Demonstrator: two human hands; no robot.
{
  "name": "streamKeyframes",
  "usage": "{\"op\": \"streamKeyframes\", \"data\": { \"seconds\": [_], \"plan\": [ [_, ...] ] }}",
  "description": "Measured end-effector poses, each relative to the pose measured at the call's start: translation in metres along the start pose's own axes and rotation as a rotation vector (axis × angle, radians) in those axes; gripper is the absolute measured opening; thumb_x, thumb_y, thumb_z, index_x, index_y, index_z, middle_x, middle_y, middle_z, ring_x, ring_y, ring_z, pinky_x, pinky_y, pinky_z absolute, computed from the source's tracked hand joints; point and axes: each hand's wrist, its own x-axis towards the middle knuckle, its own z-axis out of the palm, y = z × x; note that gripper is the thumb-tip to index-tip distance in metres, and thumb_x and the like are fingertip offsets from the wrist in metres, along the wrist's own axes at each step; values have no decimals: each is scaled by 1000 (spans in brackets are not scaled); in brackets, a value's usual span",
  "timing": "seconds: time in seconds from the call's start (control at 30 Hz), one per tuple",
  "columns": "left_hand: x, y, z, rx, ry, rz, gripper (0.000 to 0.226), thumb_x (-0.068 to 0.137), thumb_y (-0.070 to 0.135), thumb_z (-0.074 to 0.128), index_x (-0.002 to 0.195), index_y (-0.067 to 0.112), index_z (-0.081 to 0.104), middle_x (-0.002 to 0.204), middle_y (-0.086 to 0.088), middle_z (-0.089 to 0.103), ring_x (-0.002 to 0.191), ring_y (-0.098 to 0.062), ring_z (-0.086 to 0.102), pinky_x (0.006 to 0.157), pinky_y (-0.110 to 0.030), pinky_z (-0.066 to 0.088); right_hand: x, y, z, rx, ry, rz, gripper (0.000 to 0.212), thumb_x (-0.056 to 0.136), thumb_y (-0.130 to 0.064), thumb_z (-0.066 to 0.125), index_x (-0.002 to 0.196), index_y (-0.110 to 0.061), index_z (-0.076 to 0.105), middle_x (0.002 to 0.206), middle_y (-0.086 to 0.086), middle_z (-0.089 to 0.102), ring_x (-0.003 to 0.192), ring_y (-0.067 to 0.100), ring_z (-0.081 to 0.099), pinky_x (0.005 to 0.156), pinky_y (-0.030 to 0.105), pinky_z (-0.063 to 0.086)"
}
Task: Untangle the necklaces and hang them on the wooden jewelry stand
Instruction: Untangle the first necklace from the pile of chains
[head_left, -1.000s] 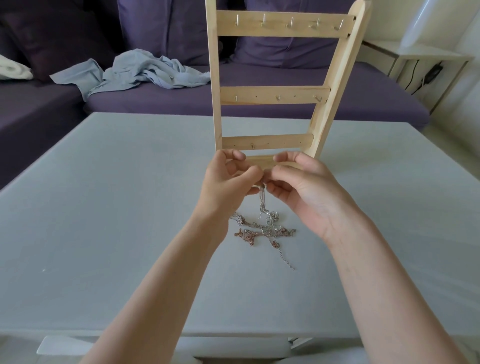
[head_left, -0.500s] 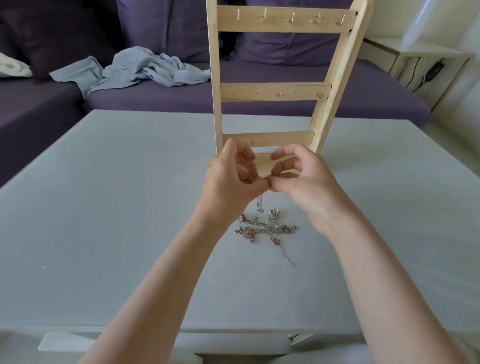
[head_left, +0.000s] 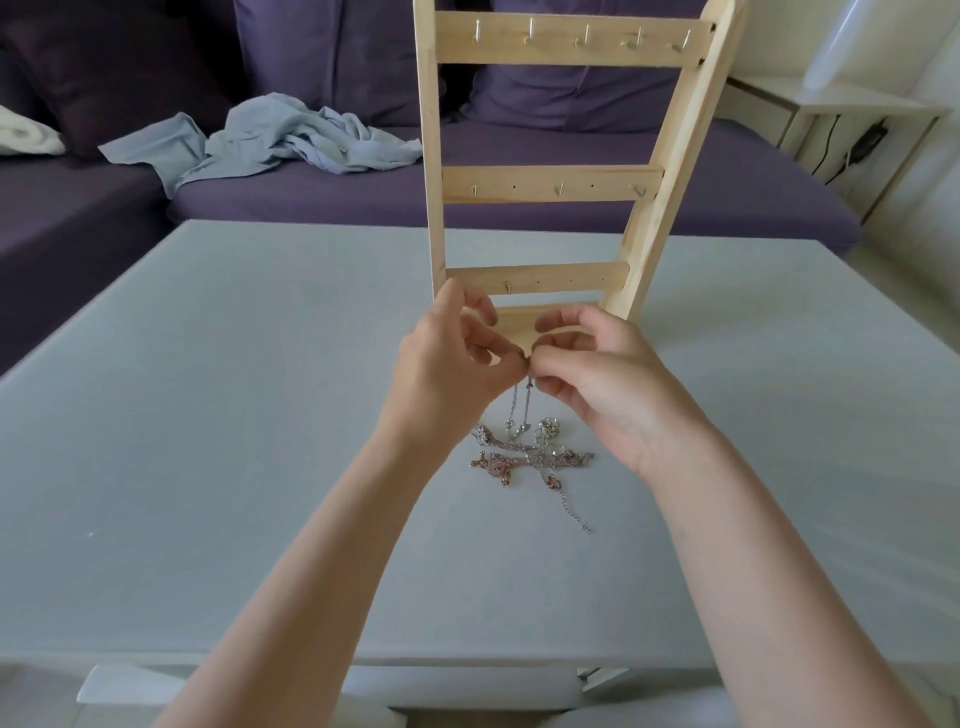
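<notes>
Both hands (head_left: 457, 364) (head_left: 597, 379) now higher, fingers pinching one chain (head_left: 519, 410) above tangle (head_left: 530, 457)

No sleeves on me here, both forearms are bare right up to the bottom edge of the shot. My left hand (head_left: 457, 364) and right hand (head_left: 608, 384) have no rings, no watch, no bracelets. Nails look short and plain, no polish.

No legible txt anywhere.
</notes>
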Motion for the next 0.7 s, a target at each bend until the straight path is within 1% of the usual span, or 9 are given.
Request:
{"op": "streamKeyframes", "data": {
  "seconds": [0.07, 0.2, 0.27, 0.33, 0.43, 0.5, 0.57, 0.63, 0.7],
  "plan": [
    [-1, 3, 1, 62, 51, 39, 37, 73, 4, 67, 74, 26, 37, 61, 13, 58, 55, -1, 47, 54, -11, 36, 0, 0, 1, 86, -1, 35, 27, 78, 15, 53, 87, -10, 54, 66, 3, 53, 61, 14, 51, 63, 20, 47],
    [-1, 6, 2, 54, 89, 61, 35, 75, 4, 64, 74, 26, 38, 62, 13, 55, 55, -2, 48, 53, -9, 36, 0, -1, -1, 165, 1, 56, 22, 78, 12, 59, 88, -8, 58, 70, 6, 57, 58, 13, 55, 59, 19, 48],
    [1, 5, 1, 5, 87, 48, 33, 77, 2, 63, 74, 25, 39, 65, 11, 56, 56, -3, 48, 57, -12, 38, 0, -2, -4, 133, 6, 21, 15, 79, 5, 64, 90, -6, 63, 72, 6, 61, 58, 12, 58, 55, 17, 48],
    [3, 5, -1, -61, 77, 32, 31, 79, 2, 62, 74, 24, 41, 69, 9, 57, 60, -6, 50, 61, -16, 41, 0, -1, -8, 47, 24, -38, 7, 80, -1, 67, 87, -5, 68, 74, 4, 65, 62, 11, 58, 56, 16, 47],
    [4, 6, 0, -87, 65, 45, 31, 82, 2, 62, 74, 23, 41, 70, 11, 57, 64, -4, 51, 64, -18, 42, 0, 0, -9, -54, 41, -96, 6, 79, -7, 69, 82, -2, 71, 73, 5, 65, 64, 10, 57, 59, 18, 46],
    [4, 6, 1, -82, 62, 49, 31, 82, 1, 61, 73, 22, 40, 72, 9, 58, 68, -11, 52, 66, -23, 43, 0, 1, -8, -85, 45, -114, 6, 78, -7, 70, 80, -2, 71, 71, 4, 65, 63, 9, 56, 61, 19, 45],
    [4, 5, 2, -83, 61, 45, 32, 82, 0, 60, 73, 22, 39, 72, 8, 58, 70, -15, 51, 66, -25, 43, 0, 1, -7, -116, 45, -124, 3, 78, -8, 70, 78, -5, 72, 69, 2, 65, 62, 8, 55, 61, 20, 44],
    [4, 5, 3, -66, 57, 46, 33, 82, -1, 59, 72, 23, 38, 71, 9, 56, 67, -12, 49, 64, -22, 41, 0, 1, -6, -131, 43, -121, 3, 78, -6, 69, 75, -5, 70, 67, 2, 63, 61, 9, 53, 60, 20, 44],
    [3, 5, 4, -42, 45, 55, 36, 81, -2, 59, 70, 23, 36, 69, 10, 54, 59, -2, 43, 58, -14, 37, 1, 1, -6, -133, 39, -102, 6, 78, -4, 66, 74, 0, 69, 68, 7, 60, 61, 12, 50, 61, 23, 42]
  ]
}}
